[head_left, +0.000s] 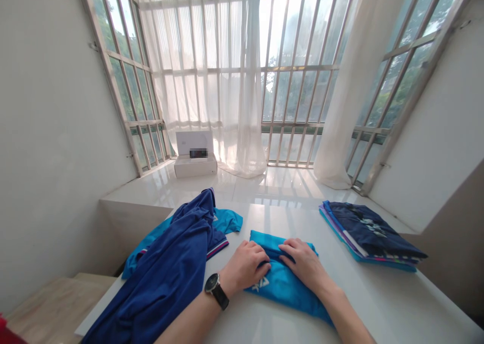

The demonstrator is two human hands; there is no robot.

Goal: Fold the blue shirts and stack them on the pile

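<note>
A bright blue T-shirt (291, 283) lies folded into a narrow strip on the white table in front of me, a small white logo showing near its left end. My left hand (246, 266), with a black watch on the wrist, rests on the shirt's left part, its curled fingers and thumb closed on the cloth. Over the middle of the same shirt, my right hand (303, 266) has bent fingers closed on the upper fold. A gap of fabric lies between both hands. The cloth under the fingertips is hidden.
A loose dark blue polo shirt (162, 268) is spread at the left over another light blue shirt (229, 220). Folded clothes are stacked (372, 233) at the right. An open white box (195, 167) stands on the sill by the curtain (242, 81) and barred windows.
</note>
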